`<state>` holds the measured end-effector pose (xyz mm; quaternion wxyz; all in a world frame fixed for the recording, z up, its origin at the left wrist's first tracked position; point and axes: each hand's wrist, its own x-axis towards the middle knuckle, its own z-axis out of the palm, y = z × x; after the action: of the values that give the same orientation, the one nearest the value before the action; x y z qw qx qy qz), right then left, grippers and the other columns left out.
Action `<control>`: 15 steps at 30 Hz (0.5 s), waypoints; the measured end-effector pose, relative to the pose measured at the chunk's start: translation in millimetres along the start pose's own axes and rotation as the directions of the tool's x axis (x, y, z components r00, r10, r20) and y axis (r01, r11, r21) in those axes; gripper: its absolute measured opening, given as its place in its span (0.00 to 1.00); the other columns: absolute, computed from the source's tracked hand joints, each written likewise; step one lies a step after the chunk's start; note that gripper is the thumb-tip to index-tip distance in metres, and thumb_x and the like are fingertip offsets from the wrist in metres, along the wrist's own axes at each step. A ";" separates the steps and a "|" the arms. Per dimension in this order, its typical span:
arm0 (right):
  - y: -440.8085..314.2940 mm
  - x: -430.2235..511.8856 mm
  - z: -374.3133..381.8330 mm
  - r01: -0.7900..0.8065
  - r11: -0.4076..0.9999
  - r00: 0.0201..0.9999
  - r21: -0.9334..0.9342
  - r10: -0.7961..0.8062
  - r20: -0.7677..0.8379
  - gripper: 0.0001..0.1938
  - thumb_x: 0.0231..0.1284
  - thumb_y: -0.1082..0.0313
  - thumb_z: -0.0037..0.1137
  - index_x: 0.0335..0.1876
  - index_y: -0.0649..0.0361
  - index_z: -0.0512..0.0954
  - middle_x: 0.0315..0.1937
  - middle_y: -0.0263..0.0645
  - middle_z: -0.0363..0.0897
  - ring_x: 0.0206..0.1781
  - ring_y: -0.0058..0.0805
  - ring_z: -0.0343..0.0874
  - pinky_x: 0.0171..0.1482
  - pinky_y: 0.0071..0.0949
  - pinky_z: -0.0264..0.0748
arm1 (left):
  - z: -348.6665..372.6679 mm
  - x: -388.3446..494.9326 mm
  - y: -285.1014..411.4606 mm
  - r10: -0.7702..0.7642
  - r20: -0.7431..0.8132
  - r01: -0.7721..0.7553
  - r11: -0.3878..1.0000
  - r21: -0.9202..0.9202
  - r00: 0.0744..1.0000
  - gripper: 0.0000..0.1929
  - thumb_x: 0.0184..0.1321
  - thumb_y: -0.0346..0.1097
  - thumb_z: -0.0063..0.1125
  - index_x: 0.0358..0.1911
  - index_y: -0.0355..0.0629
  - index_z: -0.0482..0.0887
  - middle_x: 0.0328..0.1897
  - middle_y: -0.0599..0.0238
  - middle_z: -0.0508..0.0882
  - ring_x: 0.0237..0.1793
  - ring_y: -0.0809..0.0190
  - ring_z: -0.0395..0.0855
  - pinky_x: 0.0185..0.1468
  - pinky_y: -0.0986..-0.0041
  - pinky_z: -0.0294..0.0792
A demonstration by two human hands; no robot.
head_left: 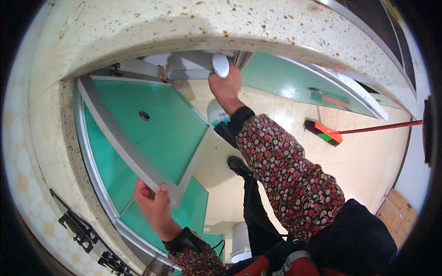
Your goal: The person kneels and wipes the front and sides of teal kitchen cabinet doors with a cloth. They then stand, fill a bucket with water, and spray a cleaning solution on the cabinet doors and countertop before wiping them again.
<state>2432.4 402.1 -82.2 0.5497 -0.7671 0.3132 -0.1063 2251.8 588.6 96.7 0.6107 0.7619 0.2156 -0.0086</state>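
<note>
My left hand (152, 203) grips the corner of an open cabinet door (165, 114), with the thumb on its grey frame. The door has a green glossy panel and a round dark knob (144, 116). My right hand (226, 84) reaches under the stone countertop (241, 20) at the cabinet opening. It is closed around a silvery object (220, 65); only the rounded end shows, so I cannot tell what it is. Below my right forearm a white container (215, 112) with printing stands partly hidden.
A second green door (297, 82) stands open on the right. A broom (324, 132) with a red handle rests on the tiled floor (366, 162). A white bucket (240, 241) stands near my leg. Black hob pan supports (79, 231) lie at lower left.
</note>
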 end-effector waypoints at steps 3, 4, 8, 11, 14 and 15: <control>28.8 -16.1 -2.3 -0.002 0.991 1.000 -0.130 0.002 -0.001 0.12 0.43 0.69 0.57 0.36 0.57 0.75 0.30 0.50 0.80 0.38 0.55 0.79 0.40 0.47 0.76 | 7.7 18.1 6.3 -0.083 -0.008 0.083 0.996 0.015 0.996 0.17 0.54 0.33 0.62 0.46 0.35 0.76 0.35 0.71 0.78 0.34 0.72 0.73 0.40 0.79 0.65; 37.4 -21.0 -3.8 -0.017 0.988 1.000 -0.156 0.016 -0.006 0.12 0.43 0.69 0.57 0.37 0.57 0.75 0.30 0.50 0.80 0.37 0.55 0.79 0.39 0.47 0.76 | 11.8 22.6 6.1 -0.105 -0.040 0.105 0.994 0.019 0.994 0.15 0.53 0.31 0.61 0.44 0.36 0.77 0.32 0.72 0.78 0.31 0.73 0.72 0.36 0.81 0.64; 52.8 -33.2 -5.7 -0.035 0.976 0.993 -0.215 0.059 0.104 0.10 0.45 0.68 0.57 0.36 0.58 0.75 0.31 0.50 0.81 0.38 0.55 0.80 0.39 0.46 0.76 | 18.1 50.9 12.7 -0.120 -0.045 0.121 0.992 0.028 0.992 0.10 0.54 0.30 0.59 0.39 0.38 0.78 0.29 0.74 0.77 0.27 0.76 0.71 0.30 0.82 0.64; 50.6 -38.2 -3.5 -0.020 0.981 0.978 -0.191 0.059 0.199 0.08 0.47 0.68 0.56 0.34 0.58 0.75 0.31 0.50 0.81 0.38 0.55 0.79 0.40 0.46 0.75 | 17.1 73.9 9.8 -0.245 0.062 0.240 0.968 0.075 0.968 0.11 0.58 0.30 0.55 0.44 0.37 0.77 0.32 0.73 0.76 0.30 0.74 0.71 0.34 0.80 0.64; 47.2 -41.4 -3.7 -0.040 0.998 0.935 -0.054 0.057 0.349 0.08 0.46 0.69 0.55 0.35 0.58 0.75 0.31 0.50 0.80 0.39 0.55 0.78 0.40 0.45 0.75 | 20.3 94.4 -3.3 -0.228 0.083 0.226 0.974 0.030 0.970 0.06 0.57 0.29 0.58 0.38 0.38 0.78 0.29 0.75 0.77 0.27 0.77 0.71 0.30 0.83 0.64; 43.8 -45.2 -4.4 -0.017 0.998 0.928 -0.065 0.040 0.371 0.09 0.46 0.70 0.55 0.35 0.58 0.75 0.32 0.50 0.80 0.39 0.55 0.78 0.40 0.45 0.74 | 17.8 97.1 -3.3 -0.247 0.067 0.244 0.969 0.046 0.967 0.06 0.58 0.29 0.57 0.38 0.38 0.78 0.29 0.76 0.78 0.27 0.78 0.71 0.30 0.83 0.63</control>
<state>2379.0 417.0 -112.2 0.5770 -0.7851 0.2174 0.0588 2343.3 603.3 62.3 0.5980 0.7397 0.2859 -0.1157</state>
